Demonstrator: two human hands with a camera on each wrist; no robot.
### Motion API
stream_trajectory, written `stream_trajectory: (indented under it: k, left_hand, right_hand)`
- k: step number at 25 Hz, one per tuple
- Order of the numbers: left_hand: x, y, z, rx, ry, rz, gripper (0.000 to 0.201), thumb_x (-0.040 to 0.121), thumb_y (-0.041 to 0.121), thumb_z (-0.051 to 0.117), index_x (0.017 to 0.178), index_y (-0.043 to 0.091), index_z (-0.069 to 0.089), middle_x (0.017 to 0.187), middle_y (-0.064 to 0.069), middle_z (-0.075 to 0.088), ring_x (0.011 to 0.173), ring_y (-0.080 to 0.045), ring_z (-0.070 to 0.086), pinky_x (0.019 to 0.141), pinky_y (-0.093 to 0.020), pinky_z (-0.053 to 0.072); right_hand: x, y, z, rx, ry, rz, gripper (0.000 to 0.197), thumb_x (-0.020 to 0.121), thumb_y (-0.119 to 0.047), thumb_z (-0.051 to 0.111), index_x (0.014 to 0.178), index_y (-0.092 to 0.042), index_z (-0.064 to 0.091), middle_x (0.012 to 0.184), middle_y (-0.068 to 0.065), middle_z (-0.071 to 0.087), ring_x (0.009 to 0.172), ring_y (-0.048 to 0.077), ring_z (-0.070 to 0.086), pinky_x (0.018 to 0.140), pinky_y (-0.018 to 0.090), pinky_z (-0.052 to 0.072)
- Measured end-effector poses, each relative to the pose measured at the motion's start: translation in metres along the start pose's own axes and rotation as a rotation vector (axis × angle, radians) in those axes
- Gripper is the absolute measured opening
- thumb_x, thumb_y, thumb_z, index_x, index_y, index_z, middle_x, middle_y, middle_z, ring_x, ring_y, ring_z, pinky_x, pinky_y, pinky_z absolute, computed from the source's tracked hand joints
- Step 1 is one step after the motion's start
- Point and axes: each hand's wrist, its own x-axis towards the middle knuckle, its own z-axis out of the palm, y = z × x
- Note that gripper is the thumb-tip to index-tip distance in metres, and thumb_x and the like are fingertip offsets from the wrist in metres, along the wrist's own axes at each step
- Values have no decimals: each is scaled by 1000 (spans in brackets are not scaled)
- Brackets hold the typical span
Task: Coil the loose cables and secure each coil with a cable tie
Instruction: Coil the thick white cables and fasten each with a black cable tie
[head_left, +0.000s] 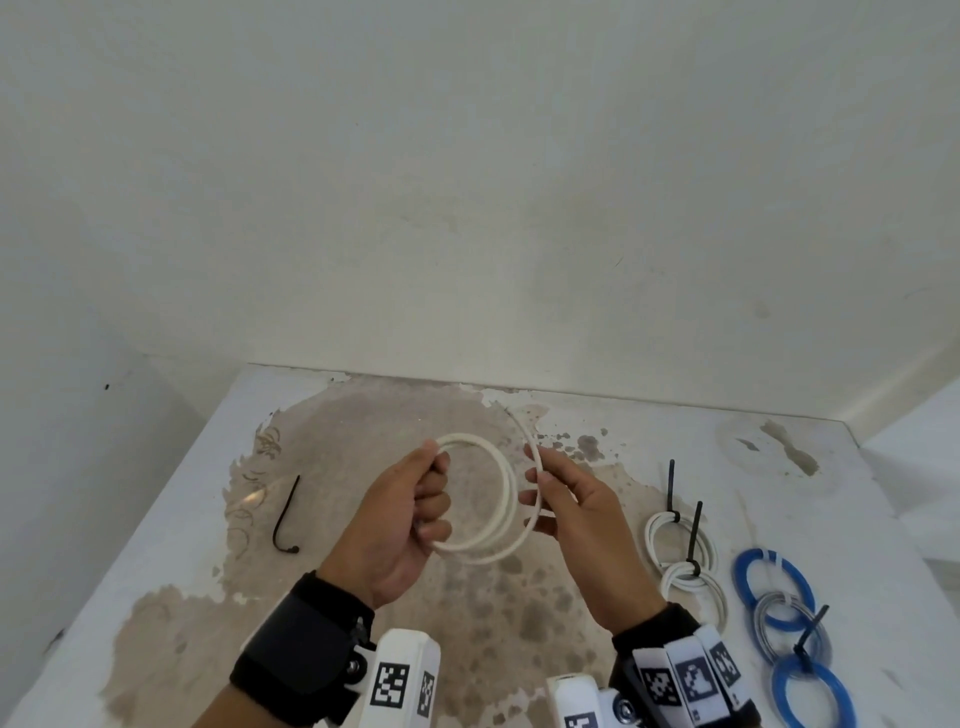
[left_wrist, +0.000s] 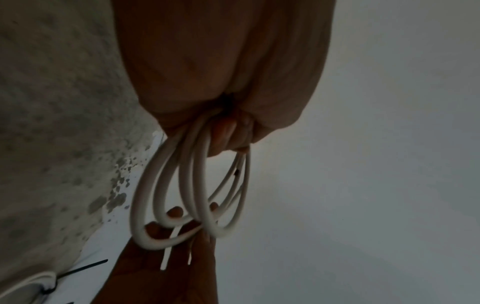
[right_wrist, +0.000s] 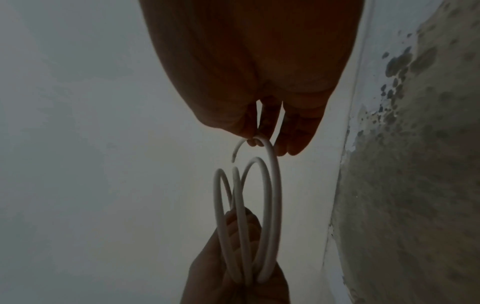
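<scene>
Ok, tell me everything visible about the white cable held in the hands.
The white cable is a thin, smooth, plastic-looking round cord, wound into several loose loops and held in the air above the stained table. The left hand grips the bundled loops on one side; the right hand pinches the outermost turn near its free end, which points toward the wall. No tie shows on it.

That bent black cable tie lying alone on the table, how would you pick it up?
Pinch the bent black cable tie on its long straight strip, coming from above. It lies flat on the worn white table, nothing touching it, and the hooked head end looks harder to grip. Both hands hold the white cable coil, so one must let go first.
</scene>
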Motion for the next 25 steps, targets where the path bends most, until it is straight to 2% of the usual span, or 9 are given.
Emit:
stream_trajectory:
  k: [3,7,10,13,17,19,21,22,25]
  left_hand:
    - [-4,-1,2,97,-40,-62,29,104,31,47,81,15,53,62,7,22,45,-4,18,38,-17,18]
    - [-5,0,4,209,-48,-95,30,104,31,46,80,15,52,62,7,23,45,-5,17,38,-18,17]
    - [-5,1,5,308,-58,-103,29,104,30,45,80,15,51,61,7,23,46,-6,16,39,-18,16]
    - [-5,1,7,349,-58,-117,28,103,30,46,80,15,51,60,8,24,47,-6,16,41,-19,15]
    - [-5,0,7,400,-19,-159,31,101,35,48,77,15,51,57,8,24,47,-7,18,43,-22,15]
    - [-6,0,8,418,20,-190,41,98,48,51,71,17,52,56,8,24,46,-8,18,43,-22,16]
    - [-7,-3,9,500,88,-188,53,92,65,54,62,21,50,55,7,24,47,-9,18,44,-23,17]
    - [-7,-6,9,549,119,-174,55,90,67,54,59,22,48,54,7,25,47,-10,18,44,-24,18]
    - [-7,-13,11,599,130,-151,48,95,54,54,62,21,44,53,8,25,46,-10,19,44,-25,19]
  right_hand:
    - [0,0,1,62,-45,27,32,104,-11,52,116,-30,75,106,8,76,92,20,72,86,36,60]
    - [-3,-1,1,90,-108,47,29,104,-14,54,119,-25,76,101,7,78,86,17,72,82,32,58]
    - [-5,0,1,69,-112,55,30,103,-14,56,113,-32,78,91,6,74,84,19,70,81,33,59]
    - [-5,3,1,37,-119,58,34,104,-13,54,116,-35,76,99,7,75,91,21,74,82,33,60]
    - [-10,5,2,-29,-179,45,39,107,-10,45,126,-35,68,103,-1,79,86,21,76,81,32,59]
    - [-14,3,3,-82,-193,11,40,107,-10,45,125,-36,69,103,-5,79,81,19,75,77,28,57]
    - [-17,6,3,-153,-201,-39,42,106,-11,45,122,-39,71,100,-4,79,79,20,76,76,31,58]
    - [-17,7,3,-178,-203,-57,42,106,-10,45,120,-40,72,98,-4,78,78,20,76,75,32,59]
    - [-20,10,3,-181,-204,-88,41,107,-13,44,121,-42,70,95,-2,76,71,17,72,69,30,56]
